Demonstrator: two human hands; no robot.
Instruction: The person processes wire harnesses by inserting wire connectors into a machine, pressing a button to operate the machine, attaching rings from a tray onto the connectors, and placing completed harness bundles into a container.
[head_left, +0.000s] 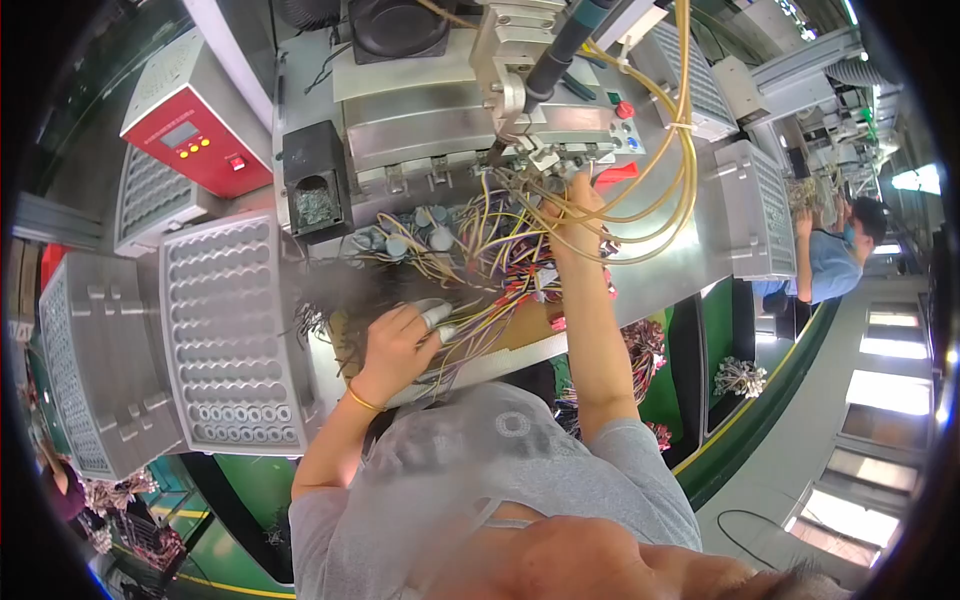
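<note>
In the head view, the left hand (398,345) is at the near side of the metal workbench (690,245), its fingers bent, with pale finger cots (436,315) on two tips beside the multicoloured wires (490,310); whether they pinch any cannot be told. The wires lie in a tangled heap between the hands, with round grey capped parts (397,246) at its far left side. The right hand (580,200) reaches to the front of the bench machine (430,135), beside a red lever (617,173) and behind looping yellow tubes (688,170); its fingertips are partly hidden, so their grip cannot be told. Left of the heap are a black bin (318,150) holding small scraps, a grey pocketed tray (278,330) and a red-fronted control box (205,170).
</note>
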